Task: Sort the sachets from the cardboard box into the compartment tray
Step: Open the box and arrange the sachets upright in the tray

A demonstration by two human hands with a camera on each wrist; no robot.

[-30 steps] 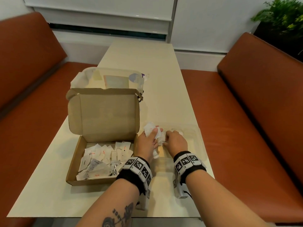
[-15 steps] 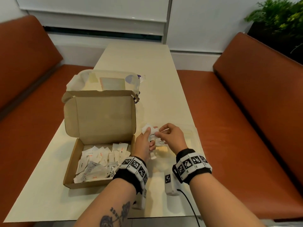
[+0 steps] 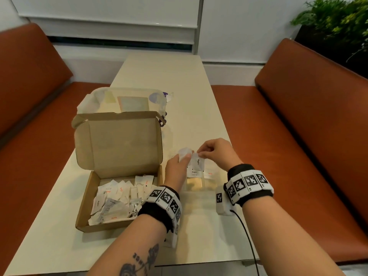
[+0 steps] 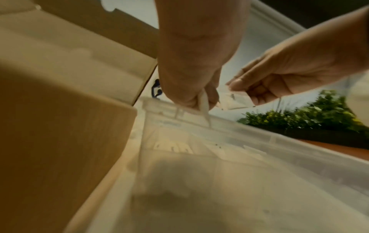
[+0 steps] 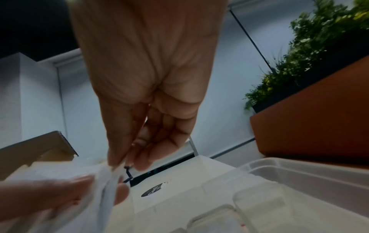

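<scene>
Head view: brown corrugated cardboard box, lid upright, holds loose flat white paper sachets at 9 o'clock on the cream counter. Clear plastic compartment tray beside it holds sachets. Left hand grips a crumpled bunch; right hand pinches one sachet's top edge above the tray.

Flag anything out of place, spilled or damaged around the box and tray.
Nothing stands out. Loose sachets lie jumbled in the open cardboard box; the left hand grips several, the right hand pinches one over the compartment tray.
</scene>
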